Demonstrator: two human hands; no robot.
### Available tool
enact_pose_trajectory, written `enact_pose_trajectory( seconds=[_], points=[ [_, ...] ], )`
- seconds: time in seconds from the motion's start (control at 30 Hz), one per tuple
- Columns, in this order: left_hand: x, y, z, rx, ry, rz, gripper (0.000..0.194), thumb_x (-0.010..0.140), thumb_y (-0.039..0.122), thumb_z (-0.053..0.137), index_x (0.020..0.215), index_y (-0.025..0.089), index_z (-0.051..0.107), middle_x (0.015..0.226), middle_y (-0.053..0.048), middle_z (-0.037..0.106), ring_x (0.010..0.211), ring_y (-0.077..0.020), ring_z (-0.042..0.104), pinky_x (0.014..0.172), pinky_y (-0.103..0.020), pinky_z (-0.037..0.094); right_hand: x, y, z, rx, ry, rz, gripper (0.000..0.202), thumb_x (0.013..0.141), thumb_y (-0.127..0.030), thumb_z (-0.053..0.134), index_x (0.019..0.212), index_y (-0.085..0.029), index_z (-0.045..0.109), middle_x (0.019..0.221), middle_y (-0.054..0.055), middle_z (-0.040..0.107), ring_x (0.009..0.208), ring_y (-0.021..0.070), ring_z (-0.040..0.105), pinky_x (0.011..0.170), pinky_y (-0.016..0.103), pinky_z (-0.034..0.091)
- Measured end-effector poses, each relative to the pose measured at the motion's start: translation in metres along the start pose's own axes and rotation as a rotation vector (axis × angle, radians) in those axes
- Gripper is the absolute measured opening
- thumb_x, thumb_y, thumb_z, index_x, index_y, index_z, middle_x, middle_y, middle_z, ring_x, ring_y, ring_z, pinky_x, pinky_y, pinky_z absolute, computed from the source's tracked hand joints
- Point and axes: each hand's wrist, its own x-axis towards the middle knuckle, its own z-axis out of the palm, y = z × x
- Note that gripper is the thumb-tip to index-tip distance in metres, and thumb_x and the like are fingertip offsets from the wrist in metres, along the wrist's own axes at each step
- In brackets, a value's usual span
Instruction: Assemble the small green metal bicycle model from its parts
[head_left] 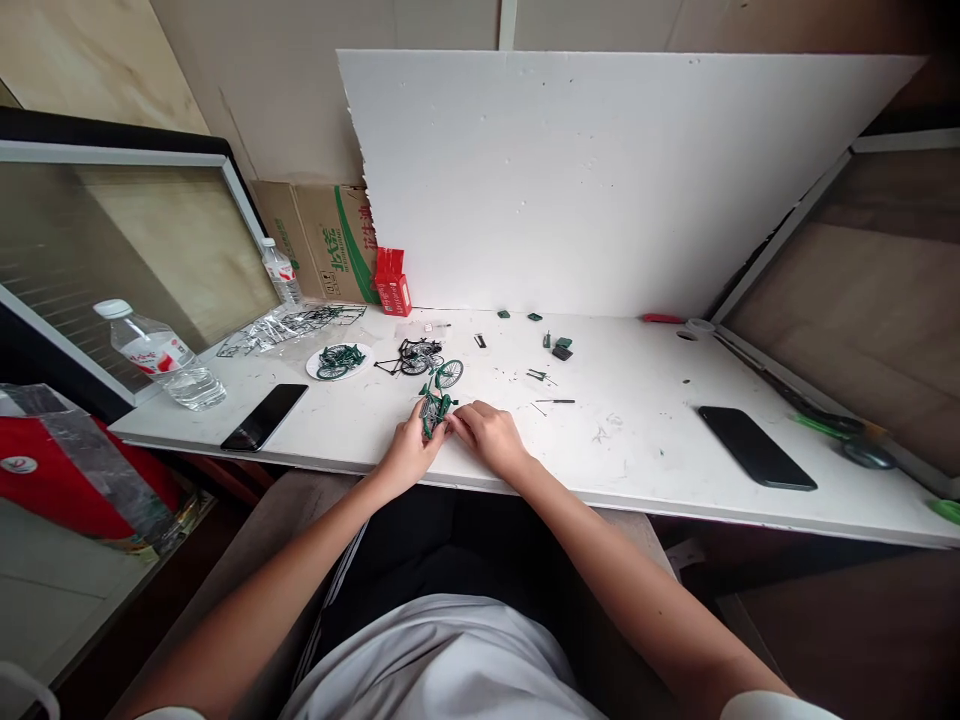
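Observation:
A green model bicycle (442, 400) is held upright near the front edge of the white table. My left hand (409, 440) is closed around its rear wheel end. Its front wheel (450, 374) points away from me. My right hand (489, 435) has its fingers pinched at the bicycle's right side; whether a small part is between them I cannot make out. Beyond the hands lies a dark model bicycle (418, 357). To its left, green bicycle parts rest on a white plate (340, 375).
A thin screwdriver (556, 401) and small green pieces (562, 346) lie to the right. Phones lie at left (265, 418) and right (757, 447). Water bottles (169, 360), parts frames (300, 325) and a red box (393, 283) stand or lie on the left side.

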Motion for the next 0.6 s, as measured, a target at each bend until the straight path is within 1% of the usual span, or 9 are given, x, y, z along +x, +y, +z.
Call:
enact_pose_trajectory(
  seconds=[0.07, 0.1, 0.17, 0.27, 0.33, 0.4, 0.47, 0.53, 0.6],
  points=[
    [-0.001, 0.002, 0.000, 0.016, -0.006, 0.005, 0.061, 0.100, 0.039, 0.060, 0.152, 0.011, 0.046, 0.104, -0.015, 0.080, 0.081, -0.0229, 0.077, 0.072, -0.031, 0.060, 0.000, -0.003, 0.000, -0.043, -0.009, 0.034, 0.047, 0.116, -0.041, 0.040, 0.086, -0.019, 0.069, 0.081, 0.008, 0.072, 0.073, 0.0183, 0.063, 0.066, 0.030, 0.037],
    [-0.001, 0.002, 0.000, 0.020, -0.005, 0.010, 0.060, 0.100, 0.038, 0.060, 0.152, 0.011, 0.047, 0.105, -0.016, 0.080, 0.081, -0.0230, 0.077, 0.072, -0.031, 0.060, 0.000, -0.004, -0.001, -0.037, -0.013, 0.054, 0.047, 0.116, -0.040, 0.040, 0.086, -0.019, 0.069, 0.080, 0.007, 0.071, 0.071, 0.0176, 0.062, 0.066, 0.030, 0.036],
    [-0.001, 0.001, 0.001, 0.026, 0.002, 0.008, 0.058, 0.100, 0.039, 0.061, 0.150, 0.012, 0.049, 0.107, -0.016, 0.080, 0.080, -0.0228, 0.077, 0.072, -0.031, 0.060, -0.001, -0.006, -0.003, 0.022, -0.008, 0.078, 0.040, 0.114, -0.043, 0.044, 0.094, -0.019, 0.070, 0.082, 0.006, 0.072, 0.070, 0.0168, 0.062, 0.065, 0.029, 0.037],
    [0.000, -0.003, 0.001, 0.024, 0.012, -0.020, 0.059, 0.099, 0.040, 0.062, 0.149, 0.012, 0.049, 0.103, -0.015, 0.080, 0.078, -0.0231, 0.077, 0.072, -0.032, 0.061, -0.002, -0.003, -0.005, 0.143, 0.013, 0.024, 0.027, 0.110, -0.043, 0.055, 0.108, -0.021, 0.071, 0.093, 0.006, 0.075, 0.081, 0.0178, 0.067, 0.069, 0.027, 0.042],
    [0.000, -0.007, 0.001, 0.009, 0.010, -0.024, 0.060, 0.100, 0.040, 0.061, 0.152, 0.013, 0.047, 0.102, -0.014, 0.080, 0.080, -0.0238, 0.078, 0.075, -0.034, 0.062, -0.002, 0.002, -0.004, 0.185, 0.022, -0.040, 0.026, 0.111, -0.040, 0.054, 0.110, -0.021, 0.072, 0.099, 0.007, 0.077, 0.090, 0.0190, 0.070, 0.076, 0.028, 0.046],
    [-0.001, -0.009, 0.001, 0.007, 0.010, -0.016, 0.061, 0.101, 0.040, 0.060, 0.154, 0.014, 0.045, 0.103, -0.014, 0.079, 0.083, -0.0247, 0.078, 0.079, -0.036, 0.063, -0.002, 0.005, -0.001, 0.186, 0.028, -0.066, 0.031, 0.113, -0.041, 0.050, 0.109, -0.022, 0.074, 0.101, 0.008, 0.078, 0.094, 0.0200, 0.070, 0.080, 0.029, 0.047],
    [-0.002, -0.008, 0.001, 0.024, 0.014, -0.010, 0.061, 0.101, 0.040, 0.059, 0.155, 0.014, 0.044, 0.104, -0.015, 0.079, 0.085, -0.0257, 0.078, 0.080, -0.037, 0.064, -0.003, 0.006, 0.002, 0.159, 0.025, -0.055, 0.037, 0.114, -0.044, 0.046, 0.107, -0.022, 0.075, 0.099, 0.008, 0.078, 0.094, 0.0204, 0.070, 0.078, 0.030, 0.046],
    [-0.004, -0.005, 0.002, 0.061, 0.013, -0.003, 0.060, 0.101, 0.040, 0.059, 0.153, 0.014, 0.045, 0.105, -0.015, 0.080, 0.084, -0.0256, 0.078, 0.077, -0.036, 0.063, -0.003, 0.005, 0.002, 0.108, 0.014, -0.030, 0.043, 0.115, -0.046, 0.043, 0.099, -0.021, 0.075, 0.093, 0.009, 0.076, 0.088, 0.0200, 0.068, 0.073, 0.029, 0.043],
    [-0.005, 0.000, 0.002, 0.108, 0.015, 0.012, 0.058, 0.101, 0.040, 0.059, 0.151, 0.014, 0.047, 0.104, -0.015, 0.080, 0.077, -0.0237, 0.076, 0.071, -0.033, 0.061, -0.003, 0.002, 0.000, 0.058, -0.004, -0.006, 0.047, 0.115, -0.047, 0.042, 0.091, -0.020, 0.072, 0.086, 0.008, 0.073, 0.080, 0.0188, 0.065, 0.068, 0.029, 0.038]
  ],
)
